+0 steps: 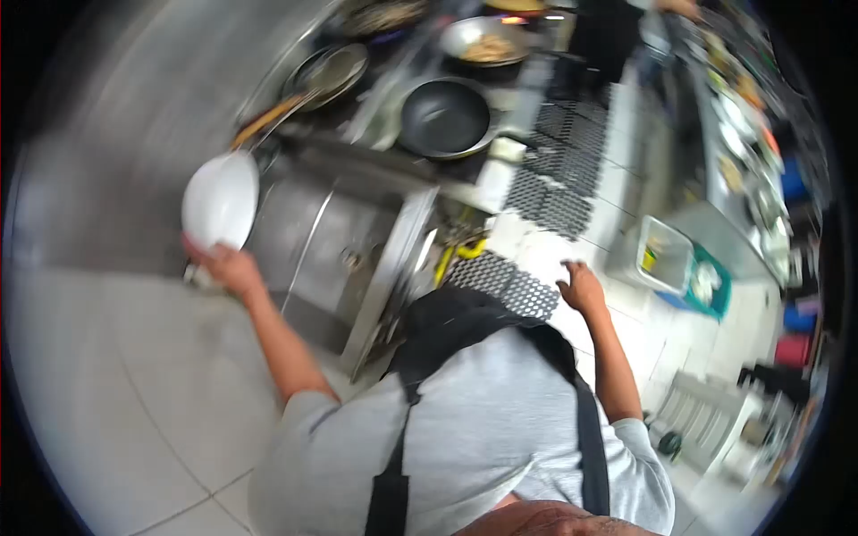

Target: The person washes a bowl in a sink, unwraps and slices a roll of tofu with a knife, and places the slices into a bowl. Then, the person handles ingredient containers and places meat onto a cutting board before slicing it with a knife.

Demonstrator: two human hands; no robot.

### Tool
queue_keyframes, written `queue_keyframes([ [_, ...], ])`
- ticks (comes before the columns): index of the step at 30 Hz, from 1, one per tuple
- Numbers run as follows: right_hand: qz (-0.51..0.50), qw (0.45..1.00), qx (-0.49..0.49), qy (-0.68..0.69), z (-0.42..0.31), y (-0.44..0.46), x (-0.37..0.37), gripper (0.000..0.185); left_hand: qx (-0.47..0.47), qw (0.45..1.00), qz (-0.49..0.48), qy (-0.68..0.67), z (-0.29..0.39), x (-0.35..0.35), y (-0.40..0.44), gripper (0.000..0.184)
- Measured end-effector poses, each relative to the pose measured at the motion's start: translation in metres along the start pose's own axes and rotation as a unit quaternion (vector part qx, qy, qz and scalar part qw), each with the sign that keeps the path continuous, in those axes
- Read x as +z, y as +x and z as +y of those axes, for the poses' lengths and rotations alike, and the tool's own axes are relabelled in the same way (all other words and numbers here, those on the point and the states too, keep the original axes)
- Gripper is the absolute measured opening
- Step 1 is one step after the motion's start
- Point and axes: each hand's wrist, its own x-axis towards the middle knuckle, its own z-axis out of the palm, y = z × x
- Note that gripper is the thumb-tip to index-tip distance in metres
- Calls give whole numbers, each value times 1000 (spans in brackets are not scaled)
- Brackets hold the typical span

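Observation:
My left hand (230, 269) is closed on the near edge of a white bowl (220, 201), out to the left over the end of a steel sink (308, 237). The bowl is tilted, with a broad white surface facing the camera; whether anything is in it I cannot tell. Just beyond it, a wooden handle (259, 122) sticks out from a pan (335, 71) on the counter. My right hand (583, 288) hangs in the air above the floor on the right, fingers apart, holding nothing.
A dark frying pan (445, 118) and a pan with food (487, 43) stand on the stove. Black perforated mats (567, 152) cover part of the tiled floor. At the right are a whitish bin (657, 259), a green crate (712, 284) and a white chair (702, 415). Another person (608, 40) stands far ahead.

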Motion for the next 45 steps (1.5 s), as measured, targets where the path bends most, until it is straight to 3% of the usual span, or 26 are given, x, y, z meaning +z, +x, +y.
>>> queue_keyframes([
  [1, -18, 997, 74, -2, 49, -29, 8, 51, 6, 1000, 10, -21, 12, 7, -1, 61],
  [2, -25, 992, 126, 9, 98, -62, 17, 51, -64, 992, 1, -108, 52, 7, -6, 63],
  [3, -39, 984, 170, 22, 140, -94, 26, 52, -72, 991, 9, -112, 74, 16, -14, 64],
  [5, -44, 959, 264, 93, 201, -158, 36, 52, -18, 994, 5, -109, 117, 38, -37, 64],
  [8, 27, 928, 340, 149, 261, -238, 65, 52, 63, 966, -47, -247, 222, 75, -78, 58],
  [13, 80, 900, 373, 211, 291, -308, 100, 50, 146, 857, -191, -457, 448, 108, -166, 60],
  [17, 125, 856, 405, 297, 277, -333, 106, 52, 256, 738, -198, -592, 603, 132, -237, 53],
  [21, 171, 816, 436, 339, 288, -370, 119, 50, 334, 693, -167, -617, 731, 139, -295, 56],
  [22, 188, 809, 446, 334, 294, -382, 122, 49, 313, 669, -200, -643, 758, 141, -310, 64],
  [26, 201, 777, 512, 306, 342, -428, 149, 45, 321, 637, -184, -676, 856, 150, -360, 61],
  [30, 294, 654, 580, 387, 380, -470, 204, 35, 307, 619, -170, -703, 944, 162, -407, 50],
  [31, 320, 525, 623, 484, 357, -471, 185, 30, 301, 612, -178, -710, 963, 161, -420, 50],
  [32, 264, 428, 664, 553, 349, -479, 170, 25, 283, 601, -191, -722, 982, 162, -433, 50],
  [33, 241, 442, 677, 537, 356, -486, 176, 22, 262, 584, -206, -740, 1024, 165, -463, 50],
  [34, 190, 518, 667, 501, 362, -501, 218, 19, 262, 577, -217, -743, 1042, 165, -480, 50],
  [35, 100, 665, 619, 405, 376, -517, 280, 17, 263, 569, -225, -746, 1057, 162, -496, 50],
  [37, 15, 825, 515, 234, 387, -534, 375, 14, 292, 580, -210, -731, 1094, 150, -527, 49],
  [38, 19, 769, 547, 330, 390, -531, 371, 19, 275, 546, -247, -752, 1112, 146, -548, 48],
  [39, 63, 663, 615, 422, 397, -520, 308, 20, 280, 537, -247, -756, 1134, 139, -563, 48],
  [41, 231, 384, 714, 539, 404, -485, 133, 26, 308, 531, -265, -743, 1171, 124, -590, 50],
  [44, 223, 669, 607, 367, 528, -506, 251, 34, 299, 531, -303, -733, 1222, 91, -622, 51],
  [45, 225, 598, 623, 450, 561, -493, 166, 37, 299, 537, -322, -720, 1231, 80, -627, 51],
])
